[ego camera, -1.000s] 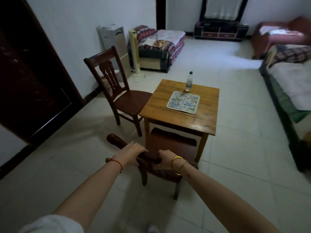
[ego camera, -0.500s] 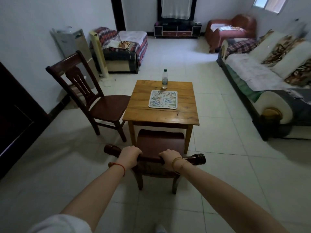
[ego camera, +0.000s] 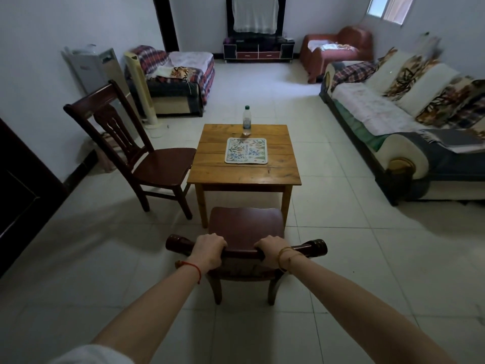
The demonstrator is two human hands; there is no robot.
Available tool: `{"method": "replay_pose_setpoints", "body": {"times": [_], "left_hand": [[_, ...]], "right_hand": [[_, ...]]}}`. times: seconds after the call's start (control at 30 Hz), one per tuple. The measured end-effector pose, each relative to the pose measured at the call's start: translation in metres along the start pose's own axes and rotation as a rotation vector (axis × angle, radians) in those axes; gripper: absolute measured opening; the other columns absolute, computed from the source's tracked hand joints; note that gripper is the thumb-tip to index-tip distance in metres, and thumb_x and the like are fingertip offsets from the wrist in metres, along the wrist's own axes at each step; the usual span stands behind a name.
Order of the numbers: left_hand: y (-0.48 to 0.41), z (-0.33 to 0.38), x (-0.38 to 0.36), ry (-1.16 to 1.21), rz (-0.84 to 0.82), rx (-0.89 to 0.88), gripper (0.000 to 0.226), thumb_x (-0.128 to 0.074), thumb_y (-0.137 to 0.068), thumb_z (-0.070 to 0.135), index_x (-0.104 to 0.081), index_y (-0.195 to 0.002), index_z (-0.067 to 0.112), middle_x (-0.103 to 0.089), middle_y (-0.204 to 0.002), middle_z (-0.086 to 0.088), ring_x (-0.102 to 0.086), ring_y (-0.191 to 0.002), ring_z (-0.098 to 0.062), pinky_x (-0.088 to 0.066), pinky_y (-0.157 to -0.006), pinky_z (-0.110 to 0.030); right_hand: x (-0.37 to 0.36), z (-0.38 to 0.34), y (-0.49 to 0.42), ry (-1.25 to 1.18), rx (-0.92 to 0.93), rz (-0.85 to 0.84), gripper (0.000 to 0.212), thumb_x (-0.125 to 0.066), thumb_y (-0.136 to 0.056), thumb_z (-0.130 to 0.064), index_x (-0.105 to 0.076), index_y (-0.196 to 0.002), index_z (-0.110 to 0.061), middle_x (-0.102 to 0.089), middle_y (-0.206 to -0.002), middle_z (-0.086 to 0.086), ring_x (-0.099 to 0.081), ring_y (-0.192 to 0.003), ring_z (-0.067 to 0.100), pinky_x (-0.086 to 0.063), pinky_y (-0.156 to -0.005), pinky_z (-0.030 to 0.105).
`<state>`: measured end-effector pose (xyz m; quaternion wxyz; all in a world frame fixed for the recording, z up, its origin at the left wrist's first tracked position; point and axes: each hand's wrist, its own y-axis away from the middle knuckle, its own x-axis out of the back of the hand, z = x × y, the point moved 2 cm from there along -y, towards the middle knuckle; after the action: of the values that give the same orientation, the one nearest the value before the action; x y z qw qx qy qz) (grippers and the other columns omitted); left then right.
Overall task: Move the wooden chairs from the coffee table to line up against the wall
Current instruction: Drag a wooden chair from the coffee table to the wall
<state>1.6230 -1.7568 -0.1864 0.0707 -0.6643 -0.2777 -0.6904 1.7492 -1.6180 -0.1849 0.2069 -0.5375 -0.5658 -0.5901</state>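
Observation:
A dark wooden chair [ego camera: 245,227] stands right in front of me, its seat facing the near side of the light wooden coffee table [ego camera: 246,174]. My left hand [ego camera: 208,249] grips the chair's top rail left of centre, and my right hand [ego camera: 270,249] grips the same rail right of centre. A second dark wooden chair [ego camera: 147,158] stands at the table's left side, its back towards the left wall [ego camera: 39,61].
A water bottle [ego camera: 246,123] and a floral mat [ego camera: 246,150] lie on the table. A long sofa [ego camera: 409,127] runs along the right. A small sofa [ego camera: 175,80], tower fan [ego camera: 141,88] and water dispenser [ego camera: 90,69] line the left wall; a dark door [ego camera: 18,195] is near left.
My view has swung right and squared up behind the near chair. Both hands have closed round its top rail, and the chair has drawn back slightly from under the table.

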Motion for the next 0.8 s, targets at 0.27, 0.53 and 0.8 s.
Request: {"method": "replay_pose_setpoints", "body": {"times": [0.27, 0.53, 0.8], "left_hand": [[0.090, 0.045, -0.030, 0.140, 0.117, 0.022, 0.032, -0.067, -0.081, 0.018, -0.073, -0.107, 0.036, -0.071, -0.095, 0.010, -0.065, -0.095, -0.015, -0.048, -0.074, -0.030], [0.193, 0.109, -0.056, 0.144, 0.102, 0.087, 0.031, -0.066, -0.082, 0.018, -0.074, -0.109, 0.033, -0.073, -0.094, 0.008, -0.067, -0.092, -0.015, -0.051, -0.076, -0.031], [0.282, 0.163, -0.079, 0.149, 0.089, 0.129, 0.033, -0.064, -0.081, 0.017, -0.074, -0.108, 0.034, -0.072, -0.093, 0.007, -0.067, -0.094, -0.018, -0.055, -0.079, -0.034]], "right_hand": [[-0.047, -0.006, 0.080, 0.002, 0.051, 0.005, 0.019, -0.058, -0.090, -0.011, -0.068, -0.105, -0.018, -0.069, -0.099, 0.005, -0.065, -0.092, 0.023, -0.056, -0.087, 0.040], [-0.099, -0.018, 0.178, 0.064, 0.126, -0.009, 0.030, -0.059, -0.086, -0.013, -0.066, -0.115, -0.019, -0.067, -0.107, 0.005, -0.064, -0.097, 0.028, -0.055, -0.083, 0.038], [-0.145, -0.030, 0.263, 0.055, 0.145, -0.019, 0.027, -0.060, -0.086, -0.014, -0.068, -0.110, -0.022, -0.069, -0.103, 0.003, -0.065, -0.093, 0.025, -0.056, -0.083, 0.039]]}}
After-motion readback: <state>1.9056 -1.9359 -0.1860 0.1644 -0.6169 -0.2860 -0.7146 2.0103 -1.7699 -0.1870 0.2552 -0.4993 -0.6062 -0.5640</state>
